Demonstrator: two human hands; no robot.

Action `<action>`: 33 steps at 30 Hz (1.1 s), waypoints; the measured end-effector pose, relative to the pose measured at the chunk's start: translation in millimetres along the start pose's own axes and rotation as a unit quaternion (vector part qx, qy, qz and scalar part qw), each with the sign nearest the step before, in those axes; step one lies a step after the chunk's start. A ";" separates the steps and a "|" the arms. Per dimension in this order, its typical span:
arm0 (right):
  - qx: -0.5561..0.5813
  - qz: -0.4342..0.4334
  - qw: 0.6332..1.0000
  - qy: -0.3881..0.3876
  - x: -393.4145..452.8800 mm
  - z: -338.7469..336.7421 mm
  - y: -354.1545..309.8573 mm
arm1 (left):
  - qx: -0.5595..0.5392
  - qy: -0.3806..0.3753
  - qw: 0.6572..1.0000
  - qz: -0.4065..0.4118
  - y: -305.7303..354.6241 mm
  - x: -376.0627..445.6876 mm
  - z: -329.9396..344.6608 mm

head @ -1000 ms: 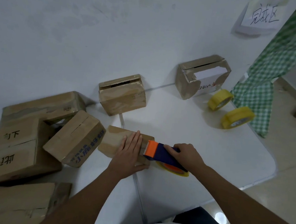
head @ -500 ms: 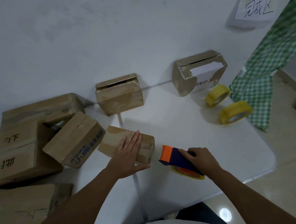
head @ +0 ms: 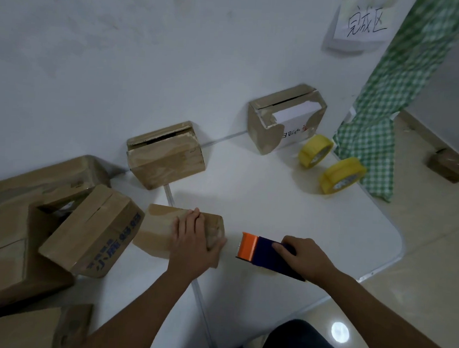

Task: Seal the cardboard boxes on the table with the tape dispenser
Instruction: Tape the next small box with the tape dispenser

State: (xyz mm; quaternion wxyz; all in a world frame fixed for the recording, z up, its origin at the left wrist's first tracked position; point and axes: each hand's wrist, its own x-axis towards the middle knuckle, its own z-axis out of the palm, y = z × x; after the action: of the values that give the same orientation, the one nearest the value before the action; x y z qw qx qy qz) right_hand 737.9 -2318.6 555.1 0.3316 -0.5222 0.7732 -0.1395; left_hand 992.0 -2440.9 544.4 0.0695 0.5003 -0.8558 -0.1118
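White table meets a wall. Left hand lies flat, fingers straight, on a small box. Right hand grips the dispenser just right of the box, apart from it. Bare tabletop beyond; boxes crowd the left; tape rolls sit near the right edge.

A white table carries several cardboard boxes, two yellow tape rolls and a tape dispenser.

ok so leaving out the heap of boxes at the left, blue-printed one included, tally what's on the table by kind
cardboard boxes: 3
yellow tape rolls: 2
tape dispenser: 1
total: 6
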 end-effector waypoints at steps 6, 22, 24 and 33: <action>-0.094 0.017 0.995 -0.014 9.6 -2.0 -18.3 | 0.013 0.019 1.000 -0.010 3.5 -5.7 5.2; -0.115 0.085 0.990 -0.014 41.8 26.7 -61.7 | 0.021 0.021 1.000 -0.009 5.0 -3.6 9.2; -0.149 0.087 0.985 -0.010 50.0 23.5 -62.0 | 0.022 0.019 1.000 -0.008 4.9 -3.4 8.6; -0.152 0.127 0.978 0.065 76.6 -4.7 -30.9 | 0.010 -0.013 0.996 0.088 -12.9 3.2 2.7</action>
State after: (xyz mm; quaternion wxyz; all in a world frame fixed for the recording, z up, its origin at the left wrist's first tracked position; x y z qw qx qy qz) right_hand 738.9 -2401.0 547.9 0.2125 -0.4539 0.8653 -0.0102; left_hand 1000.7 -2449.5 538.4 0.0633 0.4220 -0.8985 -0.1031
